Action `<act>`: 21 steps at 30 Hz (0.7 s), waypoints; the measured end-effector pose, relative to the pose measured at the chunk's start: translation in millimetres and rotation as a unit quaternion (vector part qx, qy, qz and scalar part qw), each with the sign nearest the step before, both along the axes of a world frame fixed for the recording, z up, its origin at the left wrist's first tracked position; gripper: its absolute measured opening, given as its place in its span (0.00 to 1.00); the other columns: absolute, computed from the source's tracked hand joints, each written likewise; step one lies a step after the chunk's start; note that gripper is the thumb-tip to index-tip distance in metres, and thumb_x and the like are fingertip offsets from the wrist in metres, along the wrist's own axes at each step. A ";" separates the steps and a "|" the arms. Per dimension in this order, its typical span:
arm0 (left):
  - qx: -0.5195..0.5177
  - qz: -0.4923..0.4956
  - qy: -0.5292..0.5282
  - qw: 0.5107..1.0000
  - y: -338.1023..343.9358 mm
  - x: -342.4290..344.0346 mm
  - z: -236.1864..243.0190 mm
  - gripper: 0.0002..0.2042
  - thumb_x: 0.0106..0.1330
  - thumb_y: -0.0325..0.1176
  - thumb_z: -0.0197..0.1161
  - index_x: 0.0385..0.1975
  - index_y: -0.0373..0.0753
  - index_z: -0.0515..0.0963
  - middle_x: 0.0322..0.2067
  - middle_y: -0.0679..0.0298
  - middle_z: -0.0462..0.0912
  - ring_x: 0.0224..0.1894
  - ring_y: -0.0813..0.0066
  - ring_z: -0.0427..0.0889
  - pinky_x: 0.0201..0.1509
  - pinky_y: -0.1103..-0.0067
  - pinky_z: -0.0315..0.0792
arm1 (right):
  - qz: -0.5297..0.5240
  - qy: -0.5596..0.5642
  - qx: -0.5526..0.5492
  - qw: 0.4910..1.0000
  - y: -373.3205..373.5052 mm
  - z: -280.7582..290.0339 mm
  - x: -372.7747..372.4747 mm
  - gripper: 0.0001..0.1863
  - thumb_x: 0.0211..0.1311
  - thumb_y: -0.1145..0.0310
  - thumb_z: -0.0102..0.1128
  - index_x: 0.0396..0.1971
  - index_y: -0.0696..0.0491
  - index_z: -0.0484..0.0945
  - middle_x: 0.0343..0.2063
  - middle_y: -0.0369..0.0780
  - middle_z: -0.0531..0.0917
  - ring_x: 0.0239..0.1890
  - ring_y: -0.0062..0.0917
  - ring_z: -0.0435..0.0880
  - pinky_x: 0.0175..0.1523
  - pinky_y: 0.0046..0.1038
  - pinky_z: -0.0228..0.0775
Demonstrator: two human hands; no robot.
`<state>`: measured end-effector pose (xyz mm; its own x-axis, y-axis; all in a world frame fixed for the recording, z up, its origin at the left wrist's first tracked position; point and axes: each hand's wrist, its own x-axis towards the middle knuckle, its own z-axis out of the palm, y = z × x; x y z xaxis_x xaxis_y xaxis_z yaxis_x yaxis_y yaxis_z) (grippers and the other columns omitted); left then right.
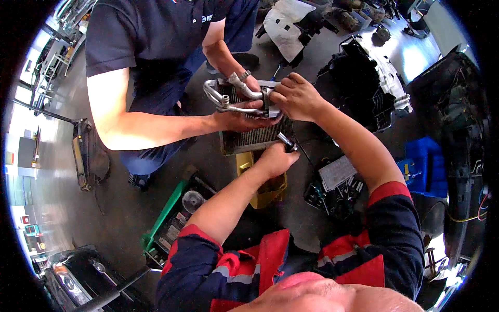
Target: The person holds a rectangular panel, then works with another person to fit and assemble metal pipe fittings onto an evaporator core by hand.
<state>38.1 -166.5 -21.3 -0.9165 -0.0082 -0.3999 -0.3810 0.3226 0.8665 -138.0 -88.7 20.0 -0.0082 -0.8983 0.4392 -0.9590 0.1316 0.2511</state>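
A finned heat-exchanger core (248, 140) lies ahead of me with bent aluminium pipes (212, 93) at its top. A co-worker's hands grip the pipes and the metal fitting block (271, 104) between them. My right hand (299, 99) reaches to the block's right side, fingers closed there; what they pinch is hidden. Below the core, my left hand (276, 160) is closed round a ratchet (286, 140) with a shiny metal socket end pointing up toward the core.
Below the core sits a yellow container (270, 193). An open socket tool kit (332, 192) lies to the right, with a blue bin (426, 166) beyond. A green-edged case (169, 210) stands left. Black plastic housings (358, 78) lie at the far right; a co-worker kneels at far left.
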 end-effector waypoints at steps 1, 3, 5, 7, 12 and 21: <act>-0.004 0.005 -0.001 1.000 -0.3 0.9 -0.8 0.17 0.59 0.41 0.64 0.41 0.34 0.79 0.39 0.51 0.83 0.44 0.56 0.81 0.50 0.68 0.71 | -0.015 0.002 0.020 1.000 -2.1 -5.9 -2.0 0.10 0.51 0.57 0.61 0.30 0.44 0.77 0.28 0.30 0.79 0.38 0.24 0.77 0.53 0.31 0.59; -0.010 0.010 -0.003 1.000 -2.0 0.9 -5.6 0.17 0.59 0.41 0.64 0.40 0.34 0.79 0.38 0.50 0.83 0.43 0.56 0.81 0.49 0.67 0.71 | -0.029 0.003 0.039 0.999 -8.0 -4.0 -2.8 0.10 0.51 0.56 0.61 0.31 0.44 0.77 0.28 0.30 0.79 0.37 0.24 0.77 0.54 0.31 0.59; 0.005 0.041 0.026 0.999 -2.0 2.1 -10.0 0.16 0.59 0.41 0.63 0.39 0.34 0.79 0.36 0.51 0.83 0.42 0.56 0.82 0.47 0.67 0.71 | -0.103 -0.045 0.157 0.981 -9.0 -1.6 -3.0 0.08 0.51 0.58 0.61 0.29 0.44 0.77 0.29 0.29 0.78 0.38 0.24 0.77 0.55 0.30 0.58; -0.009 0.040 0.029 0.999 0.7 1.7 -4.9 0.16 0.59 0.41 0.62 0.38 0.33 0.78 0.35 0.49 0.83 0.41 0.52 0.81 0.46 0.67 0.72 | -0.073 -0.049 0.108 0.990 -2.5 -3.4 -4.9 0.07 0.52 0.61 0.59 0.29 0.45 0.75 0.31 0.29 0.78 0.37 0.25 0.77 0.54 0.29 0.59; 0.002 0.053 0.053 0.997 -2.4 0.5 -10.6 0.17 0.58 0.41 0.63 0.38 0.33 0.77 0.35 0.48 0.82 0.40 0.49 0.81 0.45 0.66 0.72 | 0.020 -0.007 0.023 1.000 -7.2 -3.3 -9.2 0.07 0.52 0.62 0.57 0.32 0.45 0.75 0.30 0.31 0.77 0.38 0.24 0.77 0.51 0.29 0.62; 0.001 0.059 0.035 0.998 3.5 0.8 1.5 0.16 0.58 0.41 0.65 0.41 0.36 0.80 0.39 0.52 0.84 0.43 0.57 0.82 0.49 0.68 0.72 | -0.009 0.009 0.050 0.999 -6.7 1.7 -5.7 0.11 0.52 0.56 0.59 0.32 0.46 0.77 0.28 0.31 0.76 0.37 0.25 0.76 0.51 0.32 0.61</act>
